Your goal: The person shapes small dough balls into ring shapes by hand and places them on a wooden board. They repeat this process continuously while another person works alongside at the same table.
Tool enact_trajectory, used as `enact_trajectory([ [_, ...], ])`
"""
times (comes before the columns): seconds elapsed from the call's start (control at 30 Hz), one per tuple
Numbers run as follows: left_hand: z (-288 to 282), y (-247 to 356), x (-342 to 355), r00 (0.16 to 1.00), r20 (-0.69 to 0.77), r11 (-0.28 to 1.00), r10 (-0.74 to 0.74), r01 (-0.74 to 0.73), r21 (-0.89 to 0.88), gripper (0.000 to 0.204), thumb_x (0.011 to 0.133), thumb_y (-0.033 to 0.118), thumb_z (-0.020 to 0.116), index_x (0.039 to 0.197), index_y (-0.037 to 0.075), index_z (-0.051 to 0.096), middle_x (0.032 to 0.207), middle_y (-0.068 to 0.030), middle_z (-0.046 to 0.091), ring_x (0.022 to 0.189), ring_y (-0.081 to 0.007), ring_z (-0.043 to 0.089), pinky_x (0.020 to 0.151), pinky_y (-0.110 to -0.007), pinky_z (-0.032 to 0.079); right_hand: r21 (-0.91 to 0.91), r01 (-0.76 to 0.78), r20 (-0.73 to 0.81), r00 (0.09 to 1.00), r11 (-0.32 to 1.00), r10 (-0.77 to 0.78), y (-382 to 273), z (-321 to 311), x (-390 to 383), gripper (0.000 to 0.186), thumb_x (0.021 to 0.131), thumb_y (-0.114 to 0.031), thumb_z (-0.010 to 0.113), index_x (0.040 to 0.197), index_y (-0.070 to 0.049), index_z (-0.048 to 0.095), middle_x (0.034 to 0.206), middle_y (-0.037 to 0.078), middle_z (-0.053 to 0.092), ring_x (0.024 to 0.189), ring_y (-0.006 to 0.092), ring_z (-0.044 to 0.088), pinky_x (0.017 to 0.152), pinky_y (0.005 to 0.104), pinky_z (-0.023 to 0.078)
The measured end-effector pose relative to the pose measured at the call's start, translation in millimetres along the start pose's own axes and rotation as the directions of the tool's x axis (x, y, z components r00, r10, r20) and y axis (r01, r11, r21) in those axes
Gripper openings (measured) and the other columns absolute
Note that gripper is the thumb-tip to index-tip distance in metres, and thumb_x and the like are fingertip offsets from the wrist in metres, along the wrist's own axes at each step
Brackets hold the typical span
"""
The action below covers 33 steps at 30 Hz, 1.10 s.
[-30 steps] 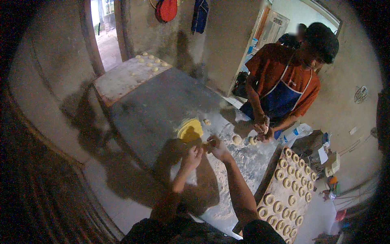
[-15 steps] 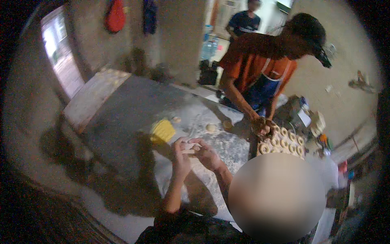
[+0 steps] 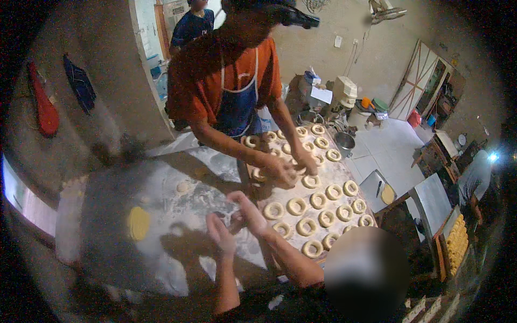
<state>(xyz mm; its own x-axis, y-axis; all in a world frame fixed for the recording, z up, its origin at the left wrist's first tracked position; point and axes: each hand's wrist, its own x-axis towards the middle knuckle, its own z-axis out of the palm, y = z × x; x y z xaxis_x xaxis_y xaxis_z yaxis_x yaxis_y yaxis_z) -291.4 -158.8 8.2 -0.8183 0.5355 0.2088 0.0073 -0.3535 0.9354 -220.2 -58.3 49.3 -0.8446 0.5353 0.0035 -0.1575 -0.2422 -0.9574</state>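
My left hand (image 3: 222, 237) is raised over the floured worktop (image 3: 199, 164), its blurred fingers upright and curved. My right hand (image 3: 250, 214) is just right of it and a little higher, fingers bent toward the left hand. I cannot make out whether anything is between them. A flat yellow dough piece (image 3: 138, 223) lies to their left, and a pale dough lump (image 3: 183, 187) above them. On the right, a floured board (image 3: 280, 191) holds several dough rings (image 3: 296, 206). Across from me, a co-worker's hands (image 3: 293, 169) are on rings at the board.
The co-worker in orange and blue apron (image 3: 231, 91) stands opposite; another person (image 3: 189, 29) is in the doorway. A metal pot (image 3: 344, 142), trays (image 3: 377, 188) and a shelf of yellow pieces (image 3: 456, 242) are at the right. A pale board (image 3: 70, 226) lies at the far left.
My view has swung right, showing more of the ring board. The pale piece seen between my hands earlier is not visible now. The co-worker's hands have moved onto the board and spread.
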Motion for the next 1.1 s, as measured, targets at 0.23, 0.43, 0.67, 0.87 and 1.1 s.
enact_trajectory([
  [0.23, 131, -31, -15, 0.941, 0.21, 0.878, 0.266, -0.326, 0.35, 0.022, 0.102, 0.023, 0.041, 0.103, 0.005, 0.055, 0.086, -0.0148, 0.062, 0.078, -0.0305, 0.063, 0.067, -0.04, 0.048, -0.419, 0.207, -0.097, 0.958, 0.884, -0.271, -34, -115, -51, 0.036, 0.101, -0.046, 0.043, 0.118, -0.015, 0.049, 0.078, 0.007, 0.061, 0.069, 0.0177, 0.061, 0.06, 0.0293, 0.049],
  [0.43, 224, -58, -22, 0.916, 0.4, 0.881, -0.008, -0.183, 0.436, 0.017, 0.099, 0.019, 0.043, 0.101, 0.008, 0.056, 0.086, -0.0234, 0.065, 0.083, -0.0445, 0.064, 0.065, -0.05, 0.048, -0.008, 0.179, -0.263, 0.949, 0.984, -0.175, -58, -205, -85, 0.032, 0.101, -0.038, 0.046, 0.125, -0.015, 0.046, 0.083, 0.009, 0.061, 0.065, 0.0194, 0.059, 0.053, 0.0333, 0.048],
  [0.67, 299, -86, -26, 0.894, 0.448, 0.909, 0.019, -0.203, 0.365, 0.023, 0.102, 0.025, 0.041, 0.102, 0.006, 0.053, 0.09, -0.0218, 0.065, 0.085, -0.0428, 0.065, 0.065, -0.048, 0.048, -0.019, 0.092, -0.523, 0.848, 0.996, -0.089, -64, -277, -99, 0.048, 0.094, -0.06, 0.046, 0.122, -0.021, 0.052, 0.071, 0.002, 0.054, 0.048, 0.0142, 0.049, 0.042, 0.0308, 0.042],
  [0.87, 360, -130, 28, 0.732, 0.676, 0.674, 0.087, -0.543, 0.501, 0.037, 0.1, 0.03, 0.046, 0.117, -0.002, 0.053, 0.106, -0.0332, 0.062, 0.102, -0.0475, 0.06, 0.078, -0.052, 0.052, -0.169, 0.006, -0.482, 0.872, 0.986, -0.088, -58, -369, -49, 0.06, 0.093, -0.06, 0.05, 0.126, -0.01, 0.05, 0.077, 0.007, 0.057, 0.053, 0.0135, 0.049, 0.049, 0.03, 0.042],
  [1.1, 365, -131, 66, 0.787, 0.53, 0.341, -0.314, -0.428, 0.837, 0.067, 0.089, 0.034, 0.058, 0.146, 0.008, 0.034, 0.151, -0.0354, 0.023, 0.138, -0.0484, 0.03, 0.114, -0.055, 0.023, -0.947, -0.192, -0.303, 0.793, 0.256, -0.529, 14, -470, -4, 0.075, 0.078, -0.036, 0.076, 0.134, 0.001, 0.043, 0.117, 0.02, 0.059, 0.11, 0.0325, 0.057, 0.093, 0.0396, 0.048],
])
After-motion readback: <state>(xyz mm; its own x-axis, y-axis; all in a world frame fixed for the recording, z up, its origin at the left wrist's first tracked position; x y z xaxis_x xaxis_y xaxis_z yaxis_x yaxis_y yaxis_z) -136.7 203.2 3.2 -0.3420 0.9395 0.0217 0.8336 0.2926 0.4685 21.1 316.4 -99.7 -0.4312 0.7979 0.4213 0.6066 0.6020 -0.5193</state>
